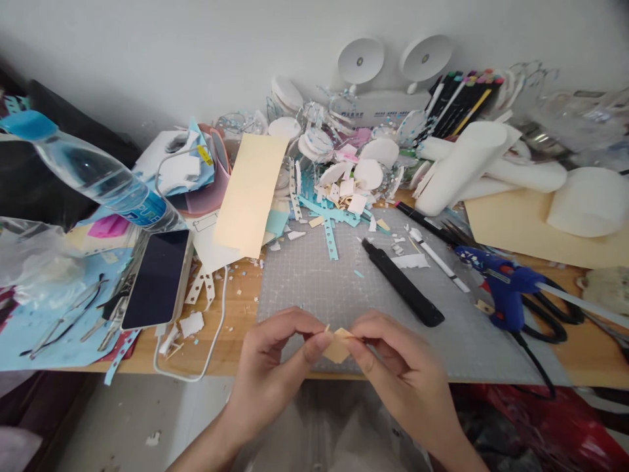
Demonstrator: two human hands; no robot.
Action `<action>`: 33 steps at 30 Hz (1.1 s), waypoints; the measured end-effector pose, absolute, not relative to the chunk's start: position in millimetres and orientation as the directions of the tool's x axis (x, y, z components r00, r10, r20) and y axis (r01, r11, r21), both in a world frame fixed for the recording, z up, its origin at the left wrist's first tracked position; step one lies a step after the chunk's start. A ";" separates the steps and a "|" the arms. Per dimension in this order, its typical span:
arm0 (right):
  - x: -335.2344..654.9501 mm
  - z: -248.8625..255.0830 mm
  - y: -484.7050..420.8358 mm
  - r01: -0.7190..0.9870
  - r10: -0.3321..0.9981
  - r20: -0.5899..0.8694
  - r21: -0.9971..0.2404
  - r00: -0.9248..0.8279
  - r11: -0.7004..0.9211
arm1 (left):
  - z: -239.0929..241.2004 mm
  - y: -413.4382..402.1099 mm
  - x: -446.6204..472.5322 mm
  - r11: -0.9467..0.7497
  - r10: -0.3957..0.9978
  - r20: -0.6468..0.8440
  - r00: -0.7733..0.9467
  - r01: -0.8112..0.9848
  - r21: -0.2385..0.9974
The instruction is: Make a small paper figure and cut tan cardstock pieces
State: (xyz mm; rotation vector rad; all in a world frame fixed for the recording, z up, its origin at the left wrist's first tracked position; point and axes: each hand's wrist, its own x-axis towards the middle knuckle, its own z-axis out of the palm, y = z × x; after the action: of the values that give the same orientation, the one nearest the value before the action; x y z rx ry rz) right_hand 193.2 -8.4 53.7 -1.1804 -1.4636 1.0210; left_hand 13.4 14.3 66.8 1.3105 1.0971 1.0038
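Observation:
Between my two hands is a small piece of cream paper (337, 347), held over the front edge of the grey cutting mat (314, 288). My left hand (282, 360) pinches its left side between thumb and forefinger. On the opposite side, the thumb and forefinger of my right hand (400, 364) grip it too. The paper looks bent, with a corner pointing down. Beyond my right hand a black utility knife (403, 282) lies on the mat. A white pen (439, 260) lies further right.
A blue glue gun (508, 285) with its cord lies at the right. Paper scraps and blue punched strips (330, 237) pile up at the back. To the left are a phone (158, 278) on a cable, a tilted water bottle (108, 177), glasses (69, 314) and a cream paper sheet (250, 193).

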 end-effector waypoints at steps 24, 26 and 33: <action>190.4 42.8 -5.6 -0.041 0.974 0.056 -0.997 0.220 0.067 | 44.1 58.5 -53.4 -0.218 0.845 0.534 0.030 0.931 0.293; 189.6 40.0 -5.7 -0.052 0.977 0.045 -0.997 0.207 0.057 | 49.4 53.6 -48.4 -0.227 0.850 0.525 0.042 0.928 0.295; 173.9 37.6 -7.2 -0.189 0.988 0.005 -0.981 0.156 0.035 | 58.6 19.2 -2.3 -0.261 0.948 0.191 0.255 0.278 0.924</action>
State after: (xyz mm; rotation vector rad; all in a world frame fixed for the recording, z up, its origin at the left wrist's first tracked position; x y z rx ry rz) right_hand 173.9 -7.2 37.6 -1.1227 -0.9659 1.1656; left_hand -2.3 19.2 58.6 1.7131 1.1372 1.0359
